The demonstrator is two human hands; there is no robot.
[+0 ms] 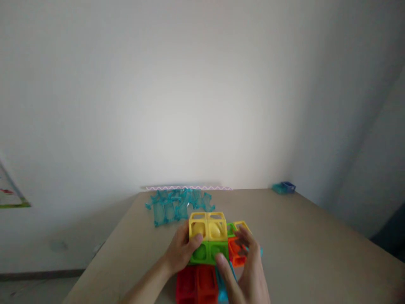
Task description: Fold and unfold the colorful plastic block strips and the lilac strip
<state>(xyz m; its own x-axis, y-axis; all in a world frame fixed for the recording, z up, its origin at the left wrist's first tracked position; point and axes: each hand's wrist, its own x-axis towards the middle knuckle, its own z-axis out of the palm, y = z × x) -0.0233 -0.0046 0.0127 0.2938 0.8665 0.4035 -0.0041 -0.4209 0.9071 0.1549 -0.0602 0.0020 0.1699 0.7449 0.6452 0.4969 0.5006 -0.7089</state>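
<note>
My left hand (182, 249) is closed on the left side of a plastic block piece, its thumb across the front. The piece has yellow hollow cubes (217, 230) on top and green hollow cubes (200, 253) below, with rounded shapes inside. My right hand (251, 266) is at its right, slightly blurred, thumb and fingers spread. That thumb overlaps the green cubes' lower edge; whether it touches cannot be told. Behind those fingers are orange cubes (236, 252), partly hidden, with a smaller green and yellow part above. Red and orange cubes (186, 285) sit below, beside a blue part (222, 289).
Several translucent teal plastic pieces (169, 211) lie at the table's back left. Along the back edge runs a pale strip with a zigzag pattern (190, 188). A dark blue container (288, 187) and a teal item (278, 188) stand at the back right corner.
</note>
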